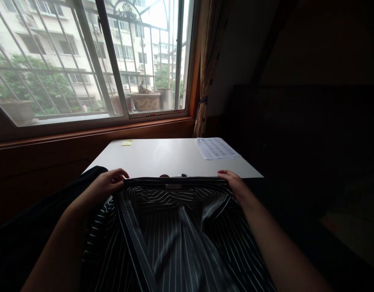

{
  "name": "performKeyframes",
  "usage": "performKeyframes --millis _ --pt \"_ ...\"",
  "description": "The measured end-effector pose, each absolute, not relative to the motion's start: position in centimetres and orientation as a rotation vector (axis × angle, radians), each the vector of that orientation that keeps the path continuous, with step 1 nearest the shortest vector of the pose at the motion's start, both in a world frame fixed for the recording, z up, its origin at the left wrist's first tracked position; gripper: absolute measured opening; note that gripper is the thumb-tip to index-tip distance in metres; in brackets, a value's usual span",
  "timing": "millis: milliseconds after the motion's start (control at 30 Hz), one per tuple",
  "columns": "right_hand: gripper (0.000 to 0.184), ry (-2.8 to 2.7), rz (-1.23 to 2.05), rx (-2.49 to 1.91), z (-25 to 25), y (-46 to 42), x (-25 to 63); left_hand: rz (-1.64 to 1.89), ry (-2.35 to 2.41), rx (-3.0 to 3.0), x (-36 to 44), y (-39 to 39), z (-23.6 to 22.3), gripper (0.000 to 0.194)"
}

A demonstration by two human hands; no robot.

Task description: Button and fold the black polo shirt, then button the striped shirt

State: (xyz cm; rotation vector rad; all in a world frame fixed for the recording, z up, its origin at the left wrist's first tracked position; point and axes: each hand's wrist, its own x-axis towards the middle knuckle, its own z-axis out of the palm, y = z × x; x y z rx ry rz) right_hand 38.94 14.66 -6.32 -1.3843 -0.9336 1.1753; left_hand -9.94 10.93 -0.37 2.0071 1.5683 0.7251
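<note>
A black shirt with thin white stripes [165,231] hangs spread before me, its inner side partly showing. Its top edge runs nearly level between my two hands, with a small pale label [173,186] near the middle. At the left end of that edge, my left hand [109,182] pinches the cloth between thumb and fingers. My right hand [234,184] grips the opposite end the same way. The front panels fall loosely in folds, and the lower part runs out of view.
Beyond the shirt stands a white table [162,156]. On it lie a yellow sticky note pad [126,143] and printed sheets [217,148]; two small round objects are partly hidden by the shirt. A barred window [119,61] and a tied curtain [203,105] are behind. Dark cloth [52,202] lies left.
</note>
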Motion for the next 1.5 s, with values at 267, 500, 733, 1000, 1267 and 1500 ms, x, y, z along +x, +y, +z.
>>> performKeyframes --millis 267,500,733,1000,1267,1500 --pt "0.018 -1.176 1.211 -1.499 -7.2 14.5 38.9 0.493 1.561 2.099 -10.2 10.9 -0.9 0.026" --pt "0.025 -1.573 0.931 -1.517 -7.0 14.7 39.1 0.534 1.572 2.166 -9.9 10.7 -0.4 0.028" --pt "0.047 -2.175 0.71 -1.465 -7.5 14.0 37.6 0.609 1.591 2.209 -10.0 10.6 -0.4 0.028" --pt "0.026 -2.301 0.693 -1.477 -7.3 13.6 37.4 0.628 1.599 2.339 -11.1 11.1 -0.6 0.026" --pt "0.01 -2.292 0.707 -1.45 -5.3 12.9 37.8 0.625 1.575 2.316 -11.4 10.6 0.1 0.024" --pt "0.018 -2.09 0.879 -1.363 -3.5 12.6 39.1 0.622 1.553 2.317 -11.1 10.2 0.6 0.024"
